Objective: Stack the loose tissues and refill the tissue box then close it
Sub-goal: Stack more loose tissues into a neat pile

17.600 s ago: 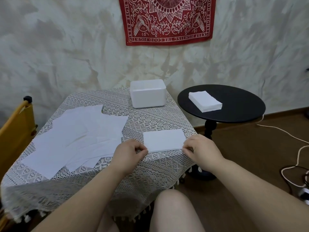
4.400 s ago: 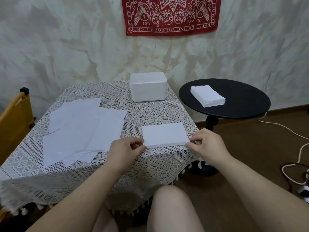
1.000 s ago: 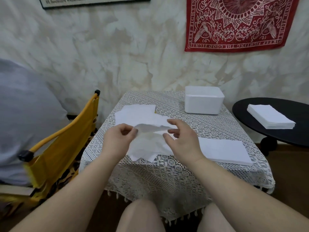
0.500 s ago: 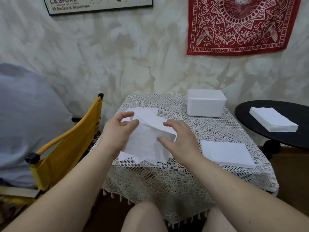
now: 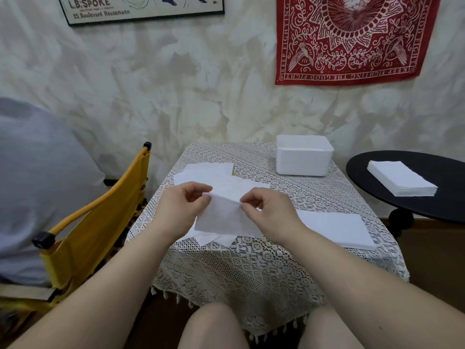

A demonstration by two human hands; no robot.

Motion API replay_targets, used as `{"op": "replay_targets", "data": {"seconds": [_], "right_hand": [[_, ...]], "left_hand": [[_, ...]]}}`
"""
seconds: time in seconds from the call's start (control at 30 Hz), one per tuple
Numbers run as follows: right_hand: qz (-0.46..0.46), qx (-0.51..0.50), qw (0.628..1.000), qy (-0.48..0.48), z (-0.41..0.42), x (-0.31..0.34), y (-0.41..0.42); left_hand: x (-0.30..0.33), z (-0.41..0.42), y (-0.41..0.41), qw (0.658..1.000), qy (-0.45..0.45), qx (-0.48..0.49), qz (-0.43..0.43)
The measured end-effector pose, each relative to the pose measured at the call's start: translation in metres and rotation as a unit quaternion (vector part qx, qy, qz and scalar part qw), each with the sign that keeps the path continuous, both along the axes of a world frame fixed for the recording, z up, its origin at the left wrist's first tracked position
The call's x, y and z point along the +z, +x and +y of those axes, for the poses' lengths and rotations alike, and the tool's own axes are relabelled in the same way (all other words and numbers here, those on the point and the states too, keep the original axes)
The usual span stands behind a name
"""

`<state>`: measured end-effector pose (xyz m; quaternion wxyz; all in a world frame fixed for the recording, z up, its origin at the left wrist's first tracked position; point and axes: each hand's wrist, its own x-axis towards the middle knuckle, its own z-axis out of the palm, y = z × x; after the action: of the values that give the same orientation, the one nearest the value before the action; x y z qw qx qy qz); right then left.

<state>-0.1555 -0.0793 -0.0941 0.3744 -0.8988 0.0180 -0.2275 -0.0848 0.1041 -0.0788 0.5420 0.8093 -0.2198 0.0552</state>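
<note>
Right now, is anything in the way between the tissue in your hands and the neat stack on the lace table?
Nothing visible. Both hands, left hand and right hand, pinch the tissue; only bare lace tablecloth lies between it and the stack to its right.

Red bandana-style wall hanging [image 5: 352, 39] upper right, framed "L.B. Spoke" poster [image 5: 141, 7] upper left. Yellow folding chair [image 5: 95, 222] at left with something grey [image 5: 37, 185] behind it. Round black side table [image 5: 412, 190] on the right edge, lace tablecloth [image 5: 251, 268] center.

Soft even indoor light, faint shadows, slight softness throughout (wide-angle bowing at edges).
</note>
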Motion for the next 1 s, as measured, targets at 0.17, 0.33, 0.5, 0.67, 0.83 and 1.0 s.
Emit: {"op": "replay_targets", "data": {"seconds": [0.17, 0.33, 0.5, 0.67, 0.83, 1.0], "right_hand": [[0.014, 0.004, 0.999, -0.044, -0.006, 0.007, -0.007], [0.042, 0.03, 0.989, -0.136, -0.001, 0.012, -0.008], [0.062, 0.019, 0.992, -0.106, -0.009, 0.011, -0.01], [0.07, 0.008, 0.996, -0.053, -0.038, 0.008, -0.024], [0.08, -0.004, 0.994, -0.071, -0.063, 0.011, -0.037], [0.082, -0.041, 0.993, -0.069, -0.092, 0.017, -0.049]], "left_hand": [[-0.001, -0.003, -0.001, 0.985, 0.138, 0.029, -0.097], [-0.002, -0.013, -0.008, 0.979, 0.152, -0.037, -0.129], [-0.001, -0.013, -0.011, 0.981, 0.135, -0.037, -0.131], [-0.006, -0.004, -0.005, 0.984, 0.137, -0.009, -0.117], [-0.006, -0.013, -0.005, 0.987, 0.134, -0.028, -0.084], [-0.005, -0.042, -0.005, 0.984, 0.151, -0.064, -0.063]]}}
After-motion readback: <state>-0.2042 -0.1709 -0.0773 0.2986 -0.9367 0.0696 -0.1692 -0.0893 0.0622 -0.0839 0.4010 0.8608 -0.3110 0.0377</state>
